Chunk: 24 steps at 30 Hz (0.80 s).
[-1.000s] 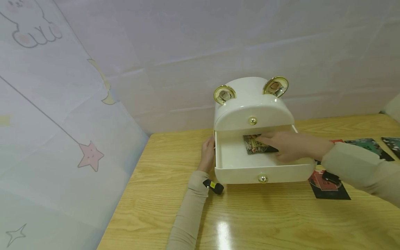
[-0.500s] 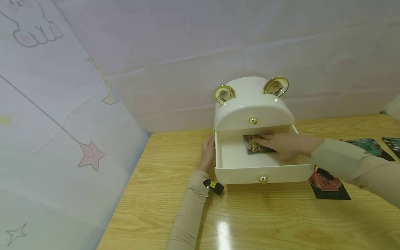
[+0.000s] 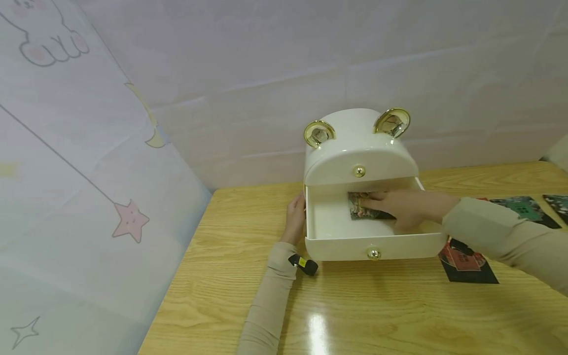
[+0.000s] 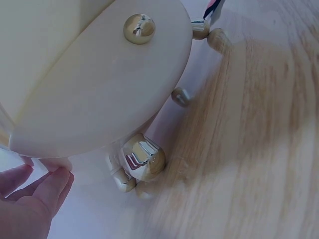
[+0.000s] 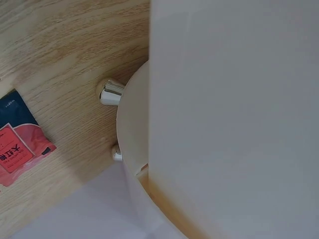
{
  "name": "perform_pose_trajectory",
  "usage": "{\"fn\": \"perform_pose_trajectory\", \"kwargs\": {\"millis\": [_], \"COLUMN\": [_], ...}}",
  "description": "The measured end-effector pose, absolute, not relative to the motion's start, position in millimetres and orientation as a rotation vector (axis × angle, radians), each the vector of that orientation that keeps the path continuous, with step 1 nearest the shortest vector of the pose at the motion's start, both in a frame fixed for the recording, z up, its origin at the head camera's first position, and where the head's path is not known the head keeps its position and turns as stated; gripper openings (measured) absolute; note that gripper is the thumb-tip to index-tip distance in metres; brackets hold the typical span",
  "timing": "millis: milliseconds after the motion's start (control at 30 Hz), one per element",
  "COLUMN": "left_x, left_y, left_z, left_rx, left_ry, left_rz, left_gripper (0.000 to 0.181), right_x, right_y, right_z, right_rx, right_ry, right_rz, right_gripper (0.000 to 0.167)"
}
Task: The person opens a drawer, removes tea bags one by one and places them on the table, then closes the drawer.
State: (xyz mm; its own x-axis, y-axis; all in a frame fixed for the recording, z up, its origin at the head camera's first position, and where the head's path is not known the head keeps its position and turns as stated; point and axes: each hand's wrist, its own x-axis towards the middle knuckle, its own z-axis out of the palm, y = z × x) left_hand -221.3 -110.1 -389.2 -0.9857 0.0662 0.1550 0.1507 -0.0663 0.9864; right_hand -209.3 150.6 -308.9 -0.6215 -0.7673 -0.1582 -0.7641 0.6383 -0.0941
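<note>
A white box with gold ears [image 3: 358, 133] has its lower drawer [image 3: 339, 249] pulled out. Inside the drawer lies a dark patterned packet [image 3: 361, 213], partly covered by my right hand [image 3: 406, 209], whose extended fingers rest on it. The right wrist view shows the drawer's outer wall [image 5: 234, 119] but not that hand. My left hand [image 3: 295, 220] touches the left side of the box; in the left wrist view the left hand's [image 4: 37, 199] fingertips meet the lower edge beside the drawer front [image 4: 104, 84], their grip unclear.
Right of the box, a red and black packet [image 3: 466, 266] lies on the wooden table [image 3: 355, 305]. Behind it are a green packet [image 3: 525, 208] and another dark one [image 3: 558, 207]. A pale cloth wall [image 3: 266, 98] stands behind. Small gold feet [image 4: 144, 157] support the box.
My right hand has shifted slightly left over the packet and spread its fingers. The packet has moved slightly right in the drawer. My left hand stays at the box's side.
</note>
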Motion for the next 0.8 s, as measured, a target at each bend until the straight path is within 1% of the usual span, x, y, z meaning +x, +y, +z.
{"fn": "perform_pose_trajectory", "kwargs": {"millis": [267, 567, 667, 800], "left_x": [-222, -238, -239, -233], "left_y": [-111, -111, -110, -109], "left_z": [-390, -411, -414, -405], "left_rx": [-0.243, -0.218, -0.211, -0.218], "left_ry": [-2.110, -2.066, -2.074, -2.069], "left_rz": [-2.243, -2.279, -2.248, -2.255], "left_gripper": [0.038, 0.040, 0.042, 0.041], "right_x": [-208, -208, -208, -208], "right_y": [151, 150, 149, 148], "right_z": [-310, -307, -307, -308], "right_rx": [-1.243, -1.278, -1.292, -1.311], "right_ry": [2.696, 2.694, 2.702, 2.717], "right_rz": [-0.029, -0.086, -0.088, -0.095], "right_gripper": [0.082, 0.078, 0.072, 0.057]}}
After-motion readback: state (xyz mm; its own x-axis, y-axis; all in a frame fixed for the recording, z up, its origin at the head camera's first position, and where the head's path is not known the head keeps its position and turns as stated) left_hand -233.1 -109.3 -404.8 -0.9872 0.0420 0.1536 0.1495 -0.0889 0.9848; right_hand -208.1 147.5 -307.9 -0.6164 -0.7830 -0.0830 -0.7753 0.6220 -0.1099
